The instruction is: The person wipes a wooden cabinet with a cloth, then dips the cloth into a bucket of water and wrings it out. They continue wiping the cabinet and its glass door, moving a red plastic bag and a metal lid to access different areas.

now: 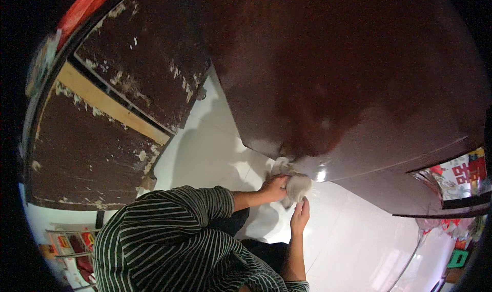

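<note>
A light, crumpled cloth (298,187) hangs between my two hands, just under the lower edge of a large, dark reddish-brown glossy panel (326,80). My left hand (275,188) has its fingers closed on the cloth's left side. At the lower right edge of the cloth, my right hand (301,215) pinches it between thumb and fingertips. Part of the cloth bunches up beyond my left hand, near the panel's corner. The sleeves of my striped shirt end around the elbows.
On the left stand dark brown boards (96,149) with worn, flaking patches and a yellowish strip (115,103) between them. Below lies a pale tiled floor (338,238). A metal rack (73,253) holds packages at the lower left; a green object (458,258) and a cable are at the right.
</note>
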The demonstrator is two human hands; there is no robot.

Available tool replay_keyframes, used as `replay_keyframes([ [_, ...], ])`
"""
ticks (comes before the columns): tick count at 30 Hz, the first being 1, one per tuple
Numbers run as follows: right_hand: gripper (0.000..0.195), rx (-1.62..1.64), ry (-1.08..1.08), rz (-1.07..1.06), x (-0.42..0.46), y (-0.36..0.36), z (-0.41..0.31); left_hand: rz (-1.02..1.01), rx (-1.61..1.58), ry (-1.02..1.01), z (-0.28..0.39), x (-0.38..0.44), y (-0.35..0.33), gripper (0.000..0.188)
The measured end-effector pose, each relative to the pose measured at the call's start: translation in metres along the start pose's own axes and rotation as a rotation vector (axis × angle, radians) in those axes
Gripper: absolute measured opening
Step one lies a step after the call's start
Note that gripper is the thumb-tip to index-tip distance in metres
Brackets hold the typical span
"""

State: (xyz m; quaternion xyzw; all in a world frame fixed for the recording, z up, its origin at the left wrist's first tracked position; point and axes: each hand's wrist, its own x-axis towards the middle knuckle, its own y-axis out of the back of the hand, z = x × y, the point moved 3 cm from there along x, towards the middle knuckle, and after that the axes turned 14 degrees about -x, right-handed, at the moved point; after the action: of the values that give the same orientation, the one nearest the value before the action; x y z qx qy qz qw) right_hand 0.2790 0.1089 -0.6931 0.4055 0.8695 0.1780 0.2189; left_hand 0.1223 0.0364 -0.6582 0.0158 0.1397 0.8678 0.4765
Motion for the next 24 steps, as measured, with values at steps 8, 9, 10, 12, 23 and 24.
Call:
replay_keyframes([
  [8,0.056,0.326,-0.305,-0.300,-0.101,0.036,-0.060,-0.176,-0.408,0.461,0.062,-0.084,-0.025,0.044],
  [9,0.056,0.482,-0.367,-0.326,-0.116,0.038,-0.064,-0.233,-0.430,0.510,0.088,-0.091,-0.020,0.043],
  [10,0.056,0.579,-0.378,-0.328,-0.126,0.034,-0.055,-0.302,-0.447,0.566,0.127,-0.098,-0.014,0.043],
  [12,0.055,0.610,-0.435,-0.341,-0.153,0.041,-0.065,-0.393,-0.422,0.669,0.173,-0.109,0.001,0.042],
  [23,0.031,0.805,-0.506,-0.014,-0.310,0.092,-0.213,-0.727,-0.414,1.025,0.289,-0.182,0.081,0.021],
  [24,0.031,0.687,-0.545,0.057,-0.326,0.106,-0.226,-0.692,-0.382,1.056,0.267,-0.183,0.087,0.019],
])
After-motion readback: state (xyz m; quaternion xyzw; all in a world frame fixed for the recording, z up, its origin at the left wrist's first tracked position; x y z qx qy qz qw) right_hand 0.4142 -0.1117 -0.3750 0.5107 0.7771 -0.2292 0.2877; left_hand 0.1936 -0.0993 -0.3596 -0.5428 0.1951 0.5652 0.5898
